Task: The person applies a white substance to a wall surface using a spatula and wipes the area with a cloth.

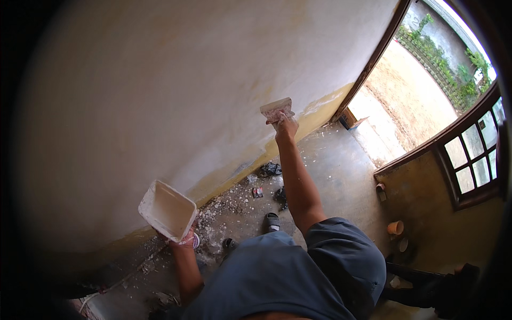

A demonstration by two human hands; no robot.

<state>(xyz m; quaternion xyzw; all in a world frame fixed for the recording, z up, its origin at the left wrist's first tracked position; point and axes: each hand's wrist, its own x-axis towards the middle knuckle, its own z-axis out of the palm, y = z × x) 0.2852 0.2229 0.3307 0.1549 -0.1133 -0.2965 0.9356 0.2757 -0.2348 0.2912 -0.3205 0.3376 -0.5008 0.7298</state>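
Observation:
With my right arm stretched forward, my right hand (287, 126) is closed round a wide putty knife (277, 108) smeared with pale filler. Its blade is at the wall (176, 96); whether it touches cannot be made out. The wall is coated whitish, with a yellow band showing along its foot. Lower on the left, my left hand (188, 238) grips a white rectangular tub (168, 210) from its near side and beneath. The tub is tilted, and off-white paste coats its inside. Pale smears mark both hands.
White crumbs and debris (216, 210) litter the floor along the wall, with dark plastic bags (270, 169) among them. A doorway opens at the right, a cardboard box (352, 118) by its sill. An orange pot (395, 228) stands below the paned window (472, 154).

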